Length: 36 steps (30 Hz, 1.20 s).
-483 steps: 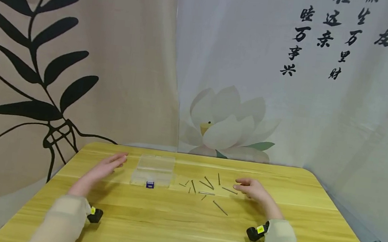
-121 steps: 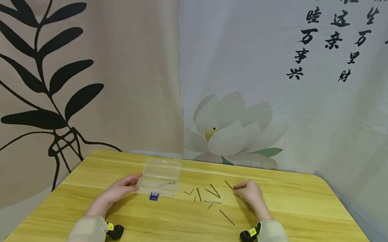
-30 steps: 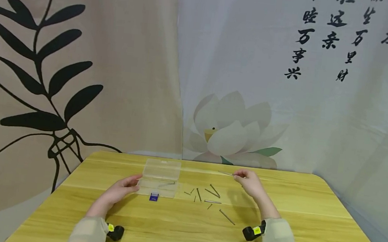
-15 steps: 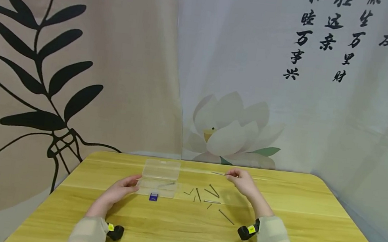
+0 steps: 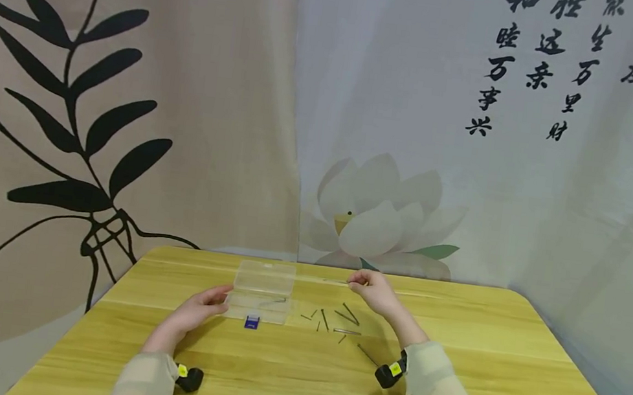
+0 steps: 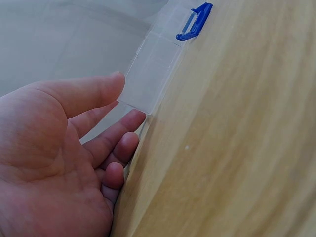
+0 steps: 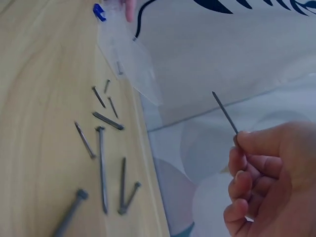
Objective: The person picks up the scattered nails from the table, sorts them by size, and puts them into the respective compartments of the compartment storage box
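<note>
Fingertips (image 7: 244,140) of your right hand (image 5: 371,291) pinch one thin grey steel nail (image 7: 225,112) at its end: light, stiff, slippery. Your left hand (image 5: 199,308) rests open-fingered against the clear plastic box (image 5: 261,291).

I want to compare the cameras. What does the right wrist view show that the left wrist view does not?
Only the right wrist view shows the right hand pinching a nail in the air, and the loose nails on the table. Only the left wrist view shows the left hand, fingers against the box edge. Both show the clear plastic box with its blue latch and the wooden table.
</note>
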Each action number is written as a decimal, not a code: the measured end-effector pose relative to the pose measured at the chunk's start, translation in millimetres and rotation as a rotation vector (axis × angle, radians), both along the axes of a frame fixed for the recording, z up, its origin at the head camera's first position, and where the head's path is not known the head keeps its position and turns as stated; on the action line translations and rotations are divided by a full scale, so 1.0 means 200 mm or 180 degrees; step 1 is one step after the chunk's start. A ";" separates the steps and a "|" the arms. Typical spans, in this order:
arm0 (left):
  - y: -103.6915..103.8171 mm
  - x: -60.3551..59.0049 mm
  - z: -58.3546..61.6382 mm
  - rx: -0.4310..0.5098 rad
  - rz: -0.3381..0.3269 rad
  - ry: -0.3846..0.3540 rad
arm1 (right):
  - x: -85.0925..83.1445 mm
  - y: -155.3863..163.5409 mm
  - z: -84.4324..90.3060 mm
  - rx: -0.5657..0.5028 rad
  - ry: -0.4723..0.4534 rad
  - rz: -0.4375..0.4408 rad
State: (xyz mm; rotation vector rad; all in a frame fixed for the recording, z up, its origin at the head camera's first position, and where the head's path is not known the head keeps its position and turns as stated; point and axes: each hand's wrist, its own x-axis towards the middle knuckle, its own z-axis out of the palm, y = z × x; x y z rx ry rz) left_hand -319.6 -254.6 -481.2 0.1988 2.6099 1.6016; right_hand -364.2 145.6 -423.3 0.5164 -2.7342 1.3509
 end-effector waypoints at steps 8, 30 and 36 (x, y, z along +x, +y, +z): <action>-0.01 -0.01 -0.01 0.0014 0.0060 -0.0045 | -0.03 -0.11 -0.06 -0.0002 0.0049 0.0218; 0.00 0.00 -0.02 0.0013 0.0105 -0.0048 | -0.10 -0.33 -0.13 0.0094 0.0031 0.0682; 0.00 0.00 -0.01 0.0058 0.0103 -0.0017 | -0.12 -0.39 -0.15 0.0140 0.0094 0.0735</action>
